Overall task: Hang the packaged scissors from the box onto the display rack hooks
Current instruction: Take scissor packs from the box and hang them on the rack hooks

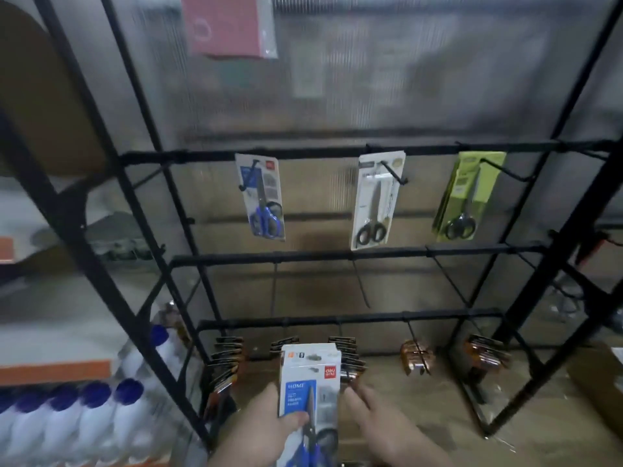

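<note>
Below rack hooks (392, 175), scissors pack (310, 389) upright, handles down

I grip a pack (310, 382) of scissors in my left hand (256, 429), thumb across its front. It stands upright, a white card with a blue label and blue handles at the bottom, low before the bottom bar of the rack (303, 152). More cards seem stacked behind it. On the top bar three packs hang from hooks (394, 171), well apart: a blue pack (261, 197) at left, a white pack (374, 203) in the middle and a green pack (467, 197) at right, the last two black-handled.
</note>
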`<action>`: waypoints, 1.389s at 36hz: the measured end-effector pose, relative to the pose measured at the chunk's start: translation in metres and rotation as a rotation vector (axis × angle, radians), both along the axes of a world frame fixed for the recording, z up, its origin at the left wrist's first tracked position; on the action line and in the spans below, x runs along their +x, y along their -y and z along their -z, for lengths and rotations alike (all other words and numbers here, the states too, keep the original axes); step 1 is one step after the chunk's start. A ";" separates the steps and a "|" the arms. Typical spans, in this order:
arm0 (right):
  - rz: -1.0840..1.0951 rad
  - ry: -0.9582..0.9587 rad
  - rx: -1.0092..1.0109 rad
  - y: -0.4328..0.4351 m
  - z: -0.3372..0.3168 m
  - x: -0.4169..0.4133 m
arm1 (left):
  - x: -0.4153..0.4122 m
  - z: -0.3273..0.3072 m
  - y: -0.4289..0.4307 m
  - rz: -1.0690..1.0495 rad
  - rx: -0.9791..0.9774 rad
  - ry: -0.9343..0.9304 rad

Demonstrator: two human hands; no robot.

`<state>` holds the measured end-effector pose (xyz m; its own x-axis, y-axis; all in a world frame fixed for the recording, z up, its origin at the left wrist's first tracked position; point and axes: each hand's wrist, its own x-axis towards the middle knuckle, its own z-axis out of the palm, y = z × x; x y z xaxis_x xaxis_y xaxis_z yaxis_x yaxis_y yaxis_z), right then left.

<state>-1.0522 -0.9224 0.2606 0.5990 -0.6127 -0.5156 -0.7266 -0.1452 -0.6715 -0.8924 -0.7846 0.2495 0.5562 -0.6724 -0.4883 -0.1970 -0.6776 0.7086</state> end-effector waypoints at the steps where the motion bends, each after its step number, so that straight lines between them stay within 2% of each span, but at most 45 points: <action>1: -0.016 -0.010 -0.024 0.002 -0.010 0.000 | -0.002 -0.021 0.000 -0.005 -0.019 0.000; 7: -0.155 -0.058 -0.095 0.012 -0.066 0.003 | 0.006 -0.100 0.004 -0.028 -0.092 0.028; 15: -0.164 -0.107 -0.162 0.016 -0.158 0.025 | 0.024 -0.198 0.004 -0.011 -0.115 0.054; 23: -0.190 0.164 -0.199 0.004 -0.233 0.066 | 0.056 -0.268 0.000 -0.020 -0.175 0.106; 38: -0.095 0.227 -0.232 -0.020 -0.253 0.133 | 0.098 -0.292 -0.013 -0.077 -0.297 0.037; 50: -0.056 0.221 -0.246 -0.030 -0.249 0.144 | 0.117 -0.284 -0.029 -0.061 -0.239 -0.076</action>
